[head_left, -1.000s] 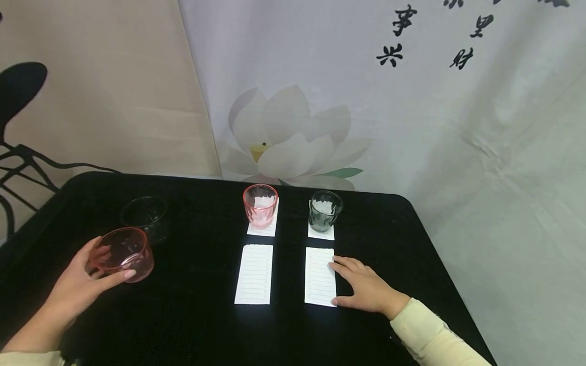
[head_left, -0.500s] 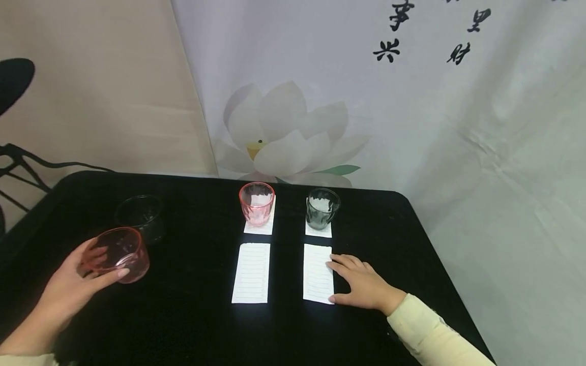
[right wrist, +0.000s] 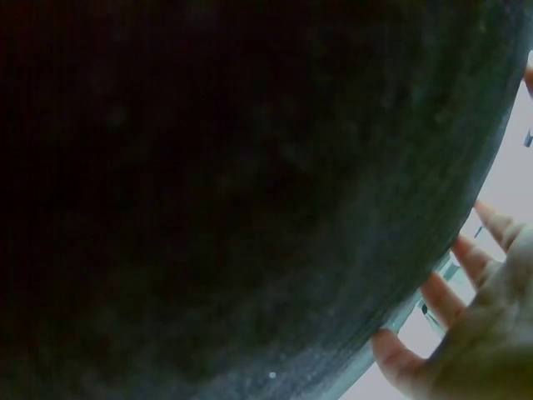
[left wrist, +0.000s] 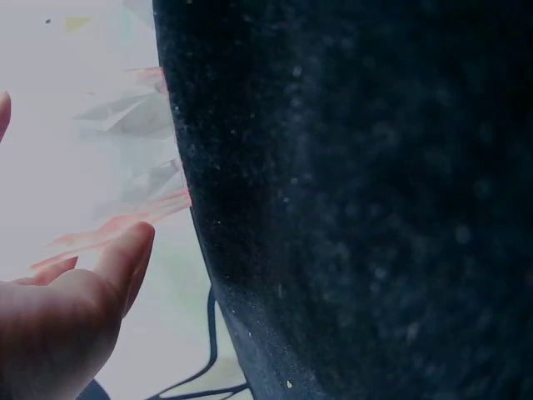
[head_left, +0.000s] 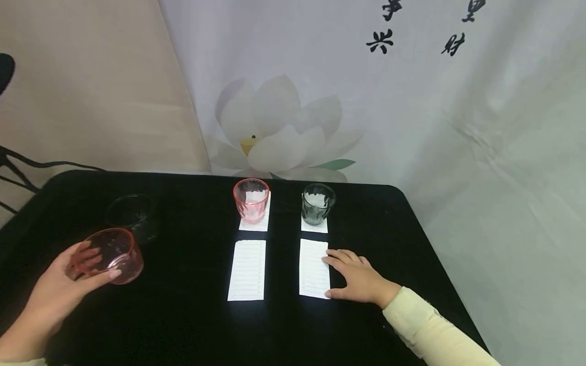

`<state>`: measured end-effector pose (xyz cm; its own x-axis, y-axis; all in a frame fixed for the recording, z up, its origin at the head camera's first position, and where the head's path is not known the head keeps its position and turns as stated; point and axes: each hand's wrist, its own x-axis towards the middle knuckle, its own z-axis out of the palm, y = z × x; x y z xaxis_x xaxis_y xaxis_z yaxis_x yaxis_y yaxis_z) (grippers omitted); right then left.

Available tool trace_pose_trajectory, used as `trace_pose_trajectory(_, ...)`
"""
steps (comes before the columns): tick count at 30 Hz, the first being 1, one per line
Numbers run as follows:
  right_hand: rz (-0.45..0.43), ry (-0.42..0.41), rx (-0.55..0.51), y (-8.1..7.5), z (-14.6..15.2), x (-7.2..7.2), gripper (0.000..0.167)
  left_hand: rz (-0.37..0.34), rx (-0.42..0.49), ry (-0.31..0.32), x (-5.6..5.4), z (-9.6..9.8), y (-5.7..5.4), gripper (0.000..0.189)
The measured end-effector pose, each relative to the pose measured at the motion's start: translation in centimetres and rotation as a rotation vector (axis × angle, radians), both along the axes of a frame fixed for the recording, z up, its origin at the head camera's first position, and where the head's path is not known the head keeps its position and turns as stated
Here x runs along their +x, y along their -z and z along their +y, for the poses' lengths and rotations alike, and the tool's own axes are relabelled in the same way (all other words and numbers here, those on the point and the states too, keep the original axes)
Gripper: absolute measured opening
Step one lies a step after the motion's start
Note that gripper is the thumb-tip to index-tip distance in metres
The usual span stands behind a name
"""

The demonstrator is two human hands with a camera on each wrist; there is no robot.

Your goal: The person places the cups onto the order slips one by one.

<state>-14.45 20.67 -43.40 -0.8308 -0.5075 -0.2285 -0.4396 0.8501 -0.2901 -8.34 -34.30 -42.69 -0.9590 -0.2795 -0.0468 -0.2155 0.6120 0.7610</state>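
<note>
We are holding a pink glass (head_left: 133, 263) in our left hand (head_left: 52, 290), over the left part of the black desk (head_left: 183, 325). Our left grip is clamping round the glass, the thumb pressing its near side and the other fingers showing through the pink wall. We are not managing to tell whether its base is touching the desk. Just behind it, a clear glass (head_left: 145, 231) is standing, dim against the black cloth and partly overlapping the pink glass in the head view.

Our right hand (head_left: 359, 278) is resting at the right edge of the near right paper (head_left: 313, 272), with thumb and fingertips touching that edge. Its grip is standing apart: in the right wrist view the fingers (right wrist: 443, 302) are spreading with gaps between them.

The near left paper (head_left: 247, 272) is lying beside it, showing printed lines. Farther back, 2 glasses are standing on 2 more papers: a 2nd pink tumbler (head_left: 252, 206) on the far left paper (head_left: 246, 226), and a grey glass (head_left: 316, 211) on the far right paper (head_left: 316, 229). Behind the desk, a pale curtain (head_left: 458, 152) is hanging, bearing a lotus print (head_left: 284, 147).
</note>
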Motion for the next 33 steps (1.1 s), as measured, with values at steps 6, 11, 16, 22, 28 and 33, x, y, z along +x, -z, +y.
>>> trace_pose_trajectory(6,0.005,-0.008,-0.014,0.0,0.0,-0.1,0.078,-0.004,-0.024,0.037,0.4,0.1,-0.3,0.100)
trace_pose_trajectory(11,0.006,-0.005,-0.005,-0.1,-0.1,0.0,0.079,0.022,-0.050,0.066,0.8,0.3,-0.8,0.100)
trace_pose_trajectory(16,-0.001,0.007,0.006,-0.1,-0.1,-0.1,0.079,0.070,-0.056,0.103,0.9,0.9,-1.5,0.100)
trace_pose_trajectory(22,-0.009,0.019,0.013,-0.2,-0.1,-0.2,0.078,0.101,-0.030,0.144,0.6,2.5,-3.0,0.099)
trace_pose_trajectory(28,-0.016,0.028,0.020,-0.2,-0.2,-0.2,0.078,0.117,0.017,0.208,0.5,3.8,-3.8,0.096)
trace_pose_trajectory(33,-0.023,0.028,0.016,-0.4,-0.3,-0.2,0.077,0.122,0.059,0.267,0.2,5.2,-4.3,0.094)
